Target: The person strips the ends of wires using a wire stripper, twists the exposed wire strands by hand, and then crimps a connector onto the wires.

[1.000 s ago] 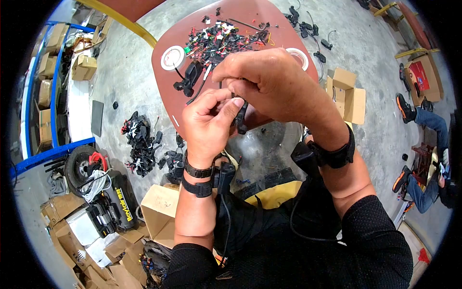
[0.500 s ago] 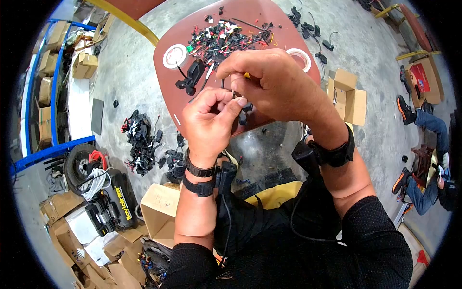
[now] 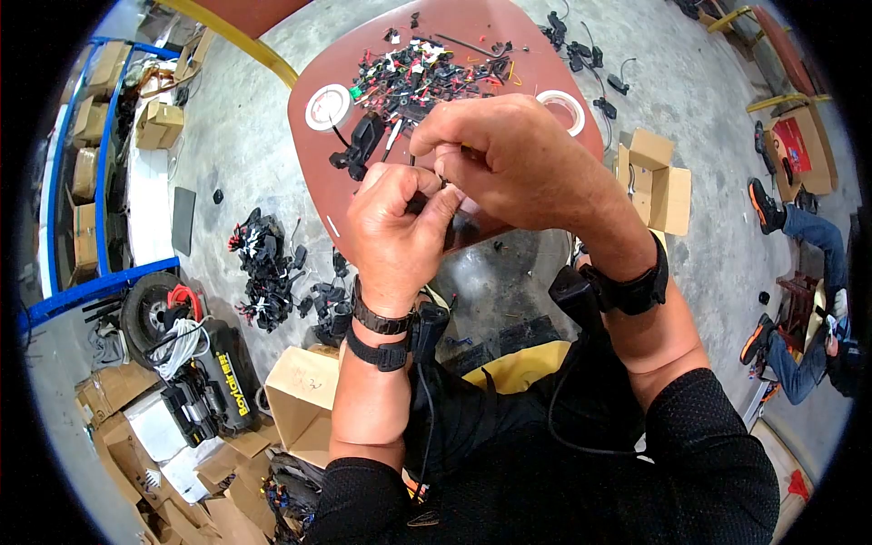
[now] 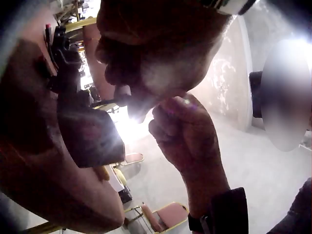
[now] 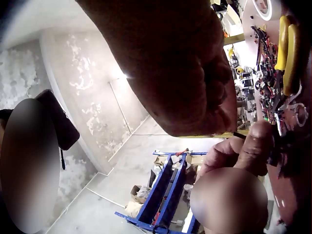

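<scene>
The left hand (image 3: 400, 227) pinches a thin black lead (image 4: 108, 103) between thumb and bent fingers; the attached black part (image 4: 92, 139) hangs just below it, over the near edge of the red table (image 3: 316, 159). Just right, the right hand (image 3: 518, 163) curls close, but I cannot tell whether its hidden fingertips hold anything. A black device (image 3: 365, 136) lies beyond the left hand, a pile of small wired parts (image 3: 422, 77) farther back, and yellow-handled pliers (image 5: 287, 53) beside it. The right hand blocks the table's near right.
</scene>
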The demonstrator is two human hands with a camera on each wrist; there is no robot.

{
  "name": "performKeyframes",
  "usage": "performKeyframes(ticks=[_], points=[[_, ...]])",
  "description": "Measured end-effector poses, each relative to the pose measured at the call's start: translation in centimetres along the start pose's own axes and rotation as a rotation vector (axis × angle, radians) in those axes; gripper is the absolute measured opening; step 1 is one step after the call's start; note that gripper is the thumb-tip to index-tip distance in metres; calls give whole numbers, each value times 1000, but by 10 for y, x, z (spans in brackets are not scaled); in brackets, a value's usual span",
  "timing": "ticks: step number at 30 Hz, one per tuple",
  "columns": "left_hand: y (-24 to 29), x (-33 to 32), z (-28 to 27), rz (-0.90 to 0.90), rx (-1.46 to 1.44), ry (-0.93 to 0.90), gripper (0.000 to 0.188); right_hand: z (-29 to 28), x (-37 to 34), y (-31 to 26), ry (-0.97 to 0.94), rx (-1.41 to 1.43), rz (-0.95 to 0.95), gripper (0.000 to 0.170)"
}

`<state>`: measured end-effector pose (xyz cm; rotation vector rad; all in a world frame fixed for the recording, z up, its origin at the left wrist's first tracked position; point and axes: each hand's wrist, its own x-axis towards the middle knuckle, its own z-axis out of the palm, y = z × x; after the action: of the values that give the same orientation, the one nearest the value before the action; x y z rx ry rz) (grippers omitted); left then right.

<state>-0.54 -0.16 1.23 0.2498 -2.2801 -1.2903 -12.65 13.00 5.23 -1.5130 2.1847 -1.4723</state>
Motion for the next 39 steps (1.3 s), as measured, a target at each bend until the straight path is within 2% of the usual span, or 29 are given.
performKeyframes(ticks=[2, 4, 8, 10, 12, 16, 19, 31, 39], points=[[-1, 0, 0, -22, -24, -5, 20, 0, 0, 1, 4, -8, 1, 9], [-1, -1, 1, -62, -64, 5, 20, 2, 1, 3, 101, 14, -40, 7], [7, -1, -2, -312, -257, -4, 21, -10, 8, 7, 234, -99, -171, 10], [11, 1, -4, -447, -403, 3, 20, -9, 8, 11, 265, -10, -137, 13], [2, 1, -4, -412, -444, 10, 19, -9, 5, 12, 233, 37, -57, 20], [-3, 3, -7, -424, -535, 15, 19, 1, 3, 15, 174, 73, -77, 36], [-11, 3, -11, -429, -599, -39, 17, 10, 2, 19, 140, 183, -75, 39], [-9, 2, -16, -428, -798, -139, 13, 14, 2, 8, 46, 333, 84, 36], [-7, 1, -16, -450, -782, -146, 13, 14, 2, 12, 1, 326, 57, 32]])
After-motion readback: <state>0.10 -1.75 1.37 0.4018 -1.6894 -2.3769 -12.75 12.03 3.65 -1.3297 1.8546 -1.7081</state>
